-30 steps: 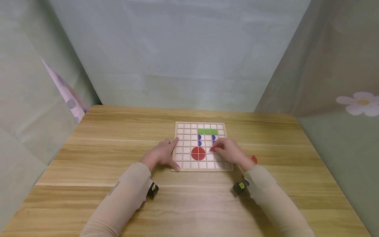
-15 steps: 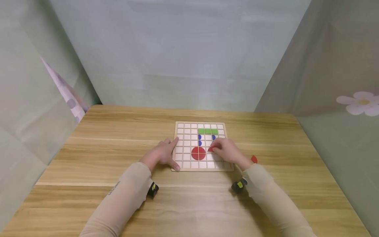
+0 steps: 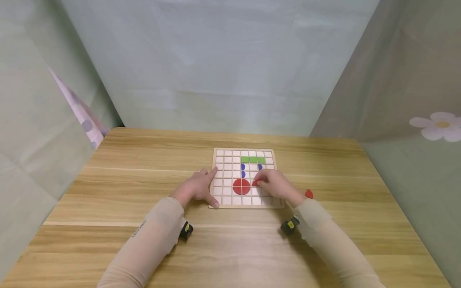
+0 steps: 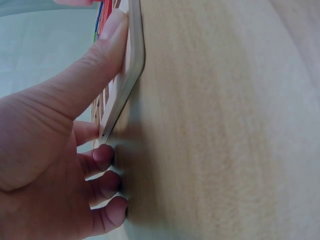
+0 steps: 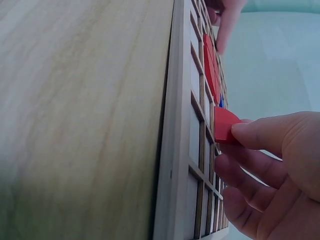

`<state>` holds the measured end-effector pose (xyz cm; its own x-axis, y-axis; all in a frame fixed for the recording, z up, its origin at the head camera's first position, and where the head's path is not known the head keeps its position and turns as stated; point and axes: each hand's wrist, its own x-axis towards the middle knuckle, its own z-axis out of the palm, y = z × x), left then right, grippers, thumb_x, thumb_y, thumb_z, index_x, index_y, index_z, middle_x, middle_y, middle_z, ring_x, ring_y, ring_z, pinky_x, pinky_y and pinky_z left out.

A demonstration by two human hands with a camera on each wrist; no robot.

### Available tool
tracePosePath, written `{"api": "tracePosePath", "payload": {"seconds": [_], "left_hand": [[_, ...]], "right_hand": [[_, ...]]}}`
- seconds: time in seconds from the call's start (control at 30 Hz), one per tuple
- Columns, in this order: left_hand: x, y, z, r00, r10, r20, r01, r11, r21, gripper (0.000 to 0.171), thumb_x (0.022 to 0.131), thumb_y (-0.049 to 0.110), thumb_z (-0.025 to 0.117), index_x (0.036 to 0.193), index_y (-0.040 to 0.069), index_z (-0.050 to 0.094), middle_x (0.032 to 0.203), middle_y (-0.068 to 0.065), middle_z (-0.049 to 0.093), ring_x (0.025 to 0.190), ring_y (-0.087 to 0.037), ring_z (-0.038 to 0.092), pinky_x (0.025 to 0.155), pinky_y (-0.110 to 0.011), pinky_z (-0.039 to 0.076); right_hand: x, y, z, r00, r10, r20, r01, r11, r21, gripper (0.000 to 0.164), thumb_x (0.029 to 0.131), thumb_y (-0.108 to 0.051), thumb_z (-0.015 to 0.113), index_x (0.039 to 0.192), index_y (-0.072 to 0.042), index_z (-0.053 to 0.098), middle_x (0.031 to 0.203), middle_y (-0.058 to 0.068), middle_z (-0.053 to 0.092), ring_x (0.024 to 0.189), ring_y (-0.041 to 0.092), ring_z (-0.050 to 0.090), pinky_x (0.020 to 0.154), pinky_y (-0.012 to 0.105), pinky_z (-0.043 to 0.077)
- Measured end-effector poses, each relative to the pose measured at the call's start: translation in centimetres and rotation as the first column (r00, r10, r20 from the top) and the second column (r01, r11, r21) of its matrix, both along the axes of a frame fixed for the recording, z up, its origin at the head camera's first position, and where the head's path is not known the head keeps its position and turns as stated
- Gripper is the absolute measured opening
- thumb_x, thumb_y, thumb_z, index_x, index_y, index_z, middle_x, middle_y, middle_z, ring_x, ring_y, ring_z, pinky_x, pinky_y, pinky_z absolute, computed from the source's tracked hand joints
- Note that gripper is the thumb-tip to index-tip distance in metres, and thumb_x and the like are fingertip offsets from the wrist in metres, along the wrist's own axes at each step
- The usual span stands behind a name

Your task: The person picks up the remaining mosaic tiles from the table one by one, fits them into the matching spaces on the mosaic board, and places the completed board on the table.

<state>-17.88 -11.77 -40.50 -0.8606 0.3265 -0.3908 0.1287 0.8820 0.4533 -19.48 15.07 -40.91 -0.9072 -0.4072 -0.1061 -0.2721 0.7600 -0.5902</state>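
Observation:
My right hand (image 3: 275, 183) pinches a red quarter-circle tile (image 5: 225, 125) between thumb and fingers, its edge right at the surface of the wooden grid board (image 3: 227, 206). To its left, a red circle (image 3: 241, 187) made of quarter pieces fills several squares. Three green square tiles (image 3: 253, 159) form a row near the back of the board. Below them are blue half-circle tiles (image 3: 243, 174), partly hidden on the right by my hand. My left hand (image 3: 197, 186) rests at the board's left side, with the straight thumb (image 4: 95, 67) on the near corner and the fingers spread along the edge.
Another red quarter-circle tile (image 3: 309, 193) lies on the wooden table (image 3: 237, 256), right of the board and beside my right wrist. Pale cloth (image 3: 230, 80) hangs behind the table and on both sides.
My right hand has moved slightly left and nearer to me with the red quarter-circle tile, toward the square right of the red circle. The left hand and board have stayed still.

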Motion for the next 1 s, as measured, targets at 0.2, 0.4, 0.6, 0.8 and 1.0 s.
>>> {"api": "tracePosePath", "payload": {"seconds": [0.2,0.4,0.6,0.8,1.0], "left_hand": [[0.1,0.01,0.08,1.0,0.005,0.006,-0.005,1.0,0.005,0.134,0.051,0.047,0.087,0.153,0.014,0.008,0.145,-0.023,0.031,0.132,-0.041,0.032,0.109,-0.054,0.032],[0.12,-0.07,-0.01,1.0,0.005,0.004,-0.005,1.0,0.008,0.134,0.051,0.047,0.087,0.153,0.013,0.008,0.144,-0.023,0.031,0.132,-0.041,0.033,0.108,-0.055,0.033],[0.07,-0.03,0.03,1.0,0.003,0.001,-0.003,1.0,0.005,0.133,0.052,0.048,0.087,0.153,0.013,0.008,0.142,-0.022,0.033,0.13,-0.039,0.035,0.107,-0.053,0.035],[0.13,0.01,0.1,1.0,0.003,-0.002,-0.003,1.0,-0.002,0.132,0.052,0.047,0.087,0.153,0.013,0.009,0.141,-0.022,0.034,0.128,-0.038,0.037,0.107,-0.052,0.036],[0.16,0.04,0.13,1.0,0.002,-0.004,-0.002,1.0,-0.002,0.132,0.052,0.048,0.087,0.153,0.013,0.009,0.141,-0.021,0.034,0.128,-0.038,0.037,0.107,-0.052,0.036]], "right_hand": [[-0.06,0.01,0.12,1.0,-0.001,-0.001,0.001,1.0,0.001,0.011,0.089,-0.007,0.062,0.094,-0.011,0.072,0.096,0.003,0.066,0.088,0.016,0.058,0.08,0.032,0.052],[-0.06,0.02,0.15,0.997,0.012,-0.073,-0.011,1.0,0.013,0.013,0.087,-0.006,0.064,0.094,-0.009,0.074,0.092,0.004,0.063,0.086,0.017,0.056,0.077,0.031,0.052],[0.01,-0.14,0.12,0.999,-0.017,-0.048,0.018,0.999,0.027,0.012,0.089,-0.006,0.062,0.096,-0.009,0.071,0.097,0.005,0.065,0.089,0.017,0.059,0.08,0.033,0.053],[0.03,-0.22,0.17,0.998,-0.033,-0.046,0.036,0.998,0.049,0.011,0.089,-0.008,0.062,0.094,-0.009,0.071,0.099,0.005,0.066,0.087,0.017,0.058,0.079,0.032,0.053],[0.13,-0.26,0.3,0.999,-0.033,-0.04,0.036,0.997,0.062,0.014,0.087,-0.007,0.063,0.096,-0.009,0.073,0.101,0.006,0.065,0.095,0.02,0.059,0.085,0.036,0.053]]}}
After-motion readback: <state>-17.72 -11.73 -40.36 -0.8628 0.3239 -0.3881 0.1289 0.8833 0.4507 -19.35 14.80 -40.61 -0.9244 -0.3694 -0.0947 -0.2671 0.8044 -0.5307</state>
